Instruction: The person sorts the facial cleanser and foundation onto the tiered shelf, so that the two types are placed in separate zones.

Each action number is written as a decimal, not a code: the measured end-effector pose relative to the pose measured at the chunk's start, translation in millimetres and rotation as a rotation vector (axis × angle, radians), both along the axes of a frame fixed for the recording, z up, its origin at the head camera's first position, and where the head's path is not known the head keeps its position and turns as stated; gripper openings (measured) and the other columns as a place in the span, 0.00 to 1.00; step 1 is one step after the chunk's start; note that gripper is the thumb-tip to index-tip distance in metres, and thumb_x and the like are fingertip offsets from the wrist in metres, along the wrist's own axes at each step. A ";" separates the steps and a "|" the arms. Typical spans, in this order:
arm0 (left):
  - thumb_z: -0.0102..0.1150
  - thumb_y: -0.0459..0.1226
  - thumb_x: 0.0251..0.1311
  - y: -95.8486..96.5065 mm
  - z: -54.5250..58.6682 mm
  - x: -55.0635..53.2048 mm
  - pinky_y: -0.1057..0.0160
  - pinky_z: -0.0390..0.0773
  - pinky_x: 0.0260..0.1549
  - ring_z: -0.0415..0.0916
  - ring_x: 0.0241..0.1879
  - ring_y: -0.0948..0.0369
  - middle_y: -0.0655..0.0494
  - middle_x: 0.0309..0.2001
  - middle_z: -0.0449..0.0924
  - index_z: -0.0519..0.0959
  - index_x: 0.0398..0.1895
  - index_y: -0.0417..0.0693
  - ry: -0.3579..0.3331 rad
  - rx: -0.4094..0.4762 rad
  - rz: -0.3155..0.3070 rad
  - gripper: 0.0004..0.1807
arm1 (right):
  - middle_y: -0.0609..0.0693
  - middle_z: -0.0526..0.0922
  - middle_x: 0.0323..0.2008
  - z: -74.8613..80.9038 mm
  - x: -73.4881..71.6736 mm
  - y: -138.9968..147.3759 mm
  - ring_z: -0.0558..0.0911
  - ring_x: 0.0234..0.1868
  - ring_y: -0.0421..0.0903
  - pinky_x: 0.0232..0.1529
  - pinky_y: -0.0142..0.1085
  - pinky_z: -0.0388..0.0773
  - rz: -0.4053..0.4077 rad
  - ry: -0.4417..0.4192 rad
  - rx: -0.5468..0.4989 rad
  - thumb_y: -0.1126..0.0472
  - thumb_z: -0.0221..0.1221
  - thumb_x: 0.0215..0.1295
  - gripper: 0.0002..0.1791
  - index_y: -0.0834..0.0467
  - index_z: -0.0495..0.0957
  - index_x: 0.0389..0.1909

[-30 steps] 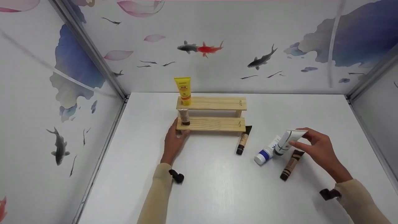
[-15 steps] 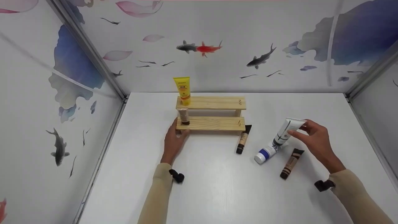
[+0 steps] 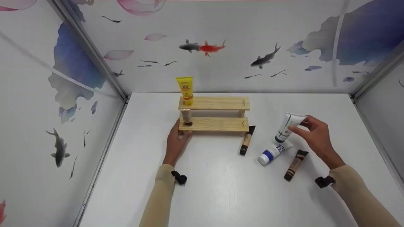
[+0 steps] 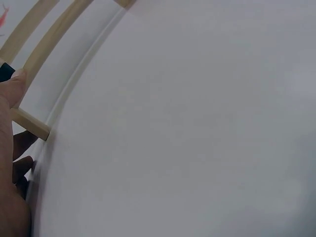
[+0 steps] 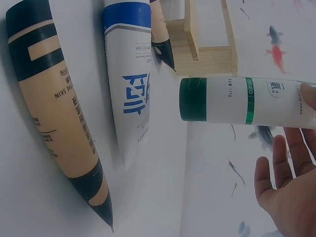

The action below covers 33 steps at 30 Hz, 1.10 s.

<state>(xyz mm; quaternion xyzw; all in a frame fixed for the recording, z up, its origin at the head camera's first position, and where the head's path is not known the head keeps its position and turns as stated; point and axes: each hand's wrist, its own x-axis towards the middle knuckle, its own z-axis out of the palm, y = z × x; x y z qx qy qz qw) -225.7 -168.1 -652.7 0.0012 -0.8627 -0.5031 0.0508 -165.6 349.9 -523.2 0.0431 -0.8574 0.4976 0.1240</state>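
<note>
In the head view, my right hand point(image 3: 315, 135) pinches a white squeeze tube point(image 3: 287, 126) near its flat end, cap downward and tilted, above the table. The right wrist view shows this tube's dark green cap point(image 5: 193, 99) and green band. My left hand point(image 3: 177, 143) grips the left end of a two-step wooden display rack point(image 3: 217, 124), thumb at the front; some fingers are hidden behind it. On the rack's left side stand a yellow tube point(image 3: 186, 90) on the upper step and a small beige tube point(image 3: 187, 117) on the lower one.
Below the held tube lies a white-and-blue tube point(image 3: 272, 154). A brown tube point(image 3: 295, 165) with dark ends lies right of it. Another tan-and-black tube point(image 3: 247, 140) lies against the rack's right front. Printed wall panels point(image 3: 221, 75) enclose the white table point(image 3: 214, 189).
My right hand has raised the white tube away from the other tubes and moved it slightly left and toward the back. My left hand has stayed at the rack.
</note>
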 end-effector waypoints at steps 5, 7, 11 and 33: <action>0.64 0.61 0.76 0.9 0.5 0.6 0.45 0.63 0.80 0.66 0.78 0.51 0.48 0.85 0.63 0.55 0.91 0.53 -0.002 -0.009 0.011 0.50 | 0.34 0.85 0.51 0.3 -4.8 -4.3 0.81 0.57 0.32 0.60 0.19 0.74 -0.013 -0.006 0.037 0.62 0.76 0.70 0.22 0.64 0.85 0.61; 0.64 0.62 0.76 0.7 0.6 1.0 0.45 0.62 0.81 0.64 0.81 0.50 0.48 0.85 0.63 0.55 0.91 0.52 0.002 -0.009 0.011 0.51 | 0.35 0.85 0.51 1.4 -5.9 -6.4 0.81 0.57 0.32 0.62 0.23 0.75 -0.014 -0.004 0.045 0.62 0.76 0.70 0.22 0.63 0.85 0.61; 0.65 0.61 0.76 0.4 1.0 1.8 0.44 0.63 0.80 0.67 0.79 0.49 0.48 0.84 0.64 0.55 0.91 0.53 0.004 -0.013 0.013 0.50 | 0.35 0.85 0.50 3.6 -7.7 -11.2 0.82 0.56 0.32 0.65 0.28 0.77 -0.017 0.019 0.041 0.62 0.76 0.70 0.20 0.63 0.86 0.59; 0.64 0.62 0.76 0.8 0.9 0.9 0.45 0.62 0.82 0.63 0.82 0.50 0.49 0.85 0.62 0.55 0.91 0.54 -0.008 -0.020 0.016 0.50 | 0.42 0.86 0.51 -1.7 -27.4 -36.6 0.82 0.57 0.35 0.68 0.37 0.78 0.022 0.024 -0.019 0.61 0.76 0.71 0.21 0.64 0.85 0.59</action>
